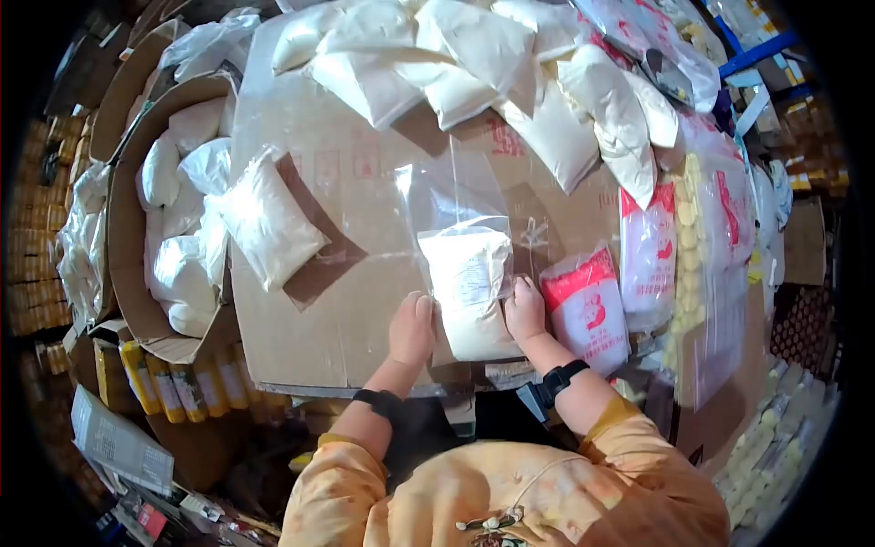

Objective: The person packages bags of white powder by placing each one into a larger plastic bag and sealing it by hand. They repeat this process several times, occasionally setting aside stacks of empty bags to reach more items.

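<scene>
A clear plastic bag filled with pale powder stands near the front edge of the cardboard-covered table, its empty upper part spread away from me. My left hand is beside its left side, fingers pressed together; whether they grip the plastic is hard to tell. On the right, my right hand pinches the bag's side edge. Just right of that hand lies a red-and-white printed bag. Another powder bag rests on the cardboard to the left.
Several powder bags line the table's far side. An open carton holding white bags stands at the left. More red-printed packages lie at the right, beside a row of pale round items. Yellow packs stand at lower left.
</scene>
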`<state>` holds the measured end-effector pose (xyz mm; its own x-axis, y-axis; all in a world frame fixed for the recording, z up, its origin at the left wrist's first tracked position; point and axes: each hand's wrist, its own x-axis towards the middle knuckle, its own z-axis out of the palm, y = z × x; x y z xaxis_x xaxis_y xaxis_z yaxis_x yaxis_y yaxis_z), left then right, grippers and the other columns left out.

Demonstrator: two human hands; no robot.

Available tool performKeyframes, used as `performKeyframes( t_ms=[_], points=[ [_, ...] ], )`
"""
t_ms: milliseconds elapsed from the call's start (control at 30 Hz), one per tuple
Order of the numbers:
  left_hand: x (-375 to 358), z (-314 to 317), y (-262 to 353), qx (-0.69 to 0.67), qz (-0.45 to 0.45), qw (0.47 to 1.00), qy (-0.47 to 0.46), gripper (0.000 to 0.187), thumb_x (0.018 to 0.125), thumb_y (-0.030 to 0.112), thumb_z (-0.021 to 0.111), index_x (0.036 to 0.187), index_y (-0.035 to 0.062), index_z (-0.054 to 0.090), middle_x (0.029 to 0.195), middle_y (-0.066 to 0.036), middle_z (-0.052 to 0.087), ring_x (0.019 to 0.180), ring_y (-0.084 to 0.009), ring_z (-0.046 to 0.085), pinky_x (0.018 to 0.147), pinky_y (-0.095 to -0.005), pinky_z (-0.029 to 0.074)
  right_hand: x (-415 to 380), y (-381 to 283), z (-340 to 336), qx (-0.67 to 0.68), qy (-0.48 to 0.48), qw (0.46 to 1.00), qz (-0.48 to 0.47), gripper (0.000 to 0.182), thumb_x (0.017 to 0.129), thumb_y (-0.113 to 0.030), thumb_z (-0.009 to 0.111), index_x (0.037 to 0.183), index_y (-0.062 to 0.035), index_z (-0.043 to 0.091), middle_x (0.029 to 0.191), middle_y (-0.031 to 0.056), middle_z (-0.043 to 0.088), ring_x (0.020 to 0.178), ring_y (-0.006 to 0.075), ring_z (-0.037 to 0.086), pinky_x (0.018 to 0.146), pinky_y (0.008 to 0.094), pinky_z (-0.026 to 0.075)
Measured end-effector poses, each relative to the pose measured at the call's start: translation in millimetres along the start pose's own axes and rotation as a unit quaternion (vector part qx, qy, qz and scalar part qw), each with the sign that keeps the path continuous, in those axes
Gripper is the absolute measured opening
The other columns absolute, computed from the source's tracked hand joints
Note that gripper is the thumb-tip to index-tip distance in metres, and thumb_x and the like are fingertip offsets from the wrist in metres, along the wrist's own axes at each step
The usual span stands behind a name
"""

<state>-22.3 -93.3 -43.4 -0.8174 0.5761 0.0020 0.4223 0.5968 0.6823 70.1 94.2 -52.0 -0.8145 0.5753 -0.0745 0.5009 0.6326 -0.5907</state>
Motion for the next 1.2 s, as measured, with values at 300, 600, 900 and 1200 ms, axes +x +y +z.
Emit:
performKeyframes(
  t_ms=[300,600,900,1200],
  points=[
    [-23.4,31.3,21.2,-0.413,-0.348,0.841,-0.029,0.009,0.087,0.007,0.044,0.093,0.0017,0.047,0.086,-0.01,0.054,0.075,-0.0187,0.053,0.068,-0.0301,0.045,-30.2,-12.5,9.9,0.37,-0.123,0.876,0.284,0.027,0.087,-0.01,0.045,0.111,0.0019,0.053,0.099,0.0159,0.06,0.092,0.0241,0.058,0.082,0.0311,0.044],
    [-13.7,-131.5,110.1,-0.264,-0.223,0.915,-0.21,0.018,0.09,0.008,0.042,0.09,-0.0001,0.057,0.071,-0.006,0.059,0.059,-0.0127,0.055,0.056,-0.0256,0.045,-13.9,-102.2,-161.3,0.36,-0.289,0.859,0.222,0.024,0.09,-0.024,0.047,0.084,-0.0049,0.06,0.068,0.0001,0.054,0.058,0.0093,0.05,0.049,0.0234,0.038],
    [-22.3,-131.6,137.7,-0.312,-0.026,0.95,-0.02,0.023,0.076,-0.006,0.041,0.095,-0.0033,0.053,0.082,-0.008,0.057,0.075,-0.0191,0.057,0.069,-0.0286,0.044,-8.9,-62.9,-129.4,0.206,-0.021,0.952,-0.227,0.025,0.075,-0.011,0.056,0.099,-0.0064,0.061,0.095,0.0149,0.062,0.083,0.0322,0.06,0.069,0.036,0.048],
    [-19.0,-124.2,141.6,-0.389,-0.144,0.91,-0.001,0.006,0.085,0.001,0.043,0.08,-0.0007,0.046,0.068,-0.006,0.052,0.058,-0.0139,0.057,0.054,-0.0245,0.046,-15.6,-83.5,-175.7,0.237,-0.133,0.962,0.007,0.033,0.088,-0.026,0.046,0.068,-0.0009,0.054,0.065,0.0175,0.058,0.063,0.0314,0.059,0.057,0.0368,0.045]
  ],
)
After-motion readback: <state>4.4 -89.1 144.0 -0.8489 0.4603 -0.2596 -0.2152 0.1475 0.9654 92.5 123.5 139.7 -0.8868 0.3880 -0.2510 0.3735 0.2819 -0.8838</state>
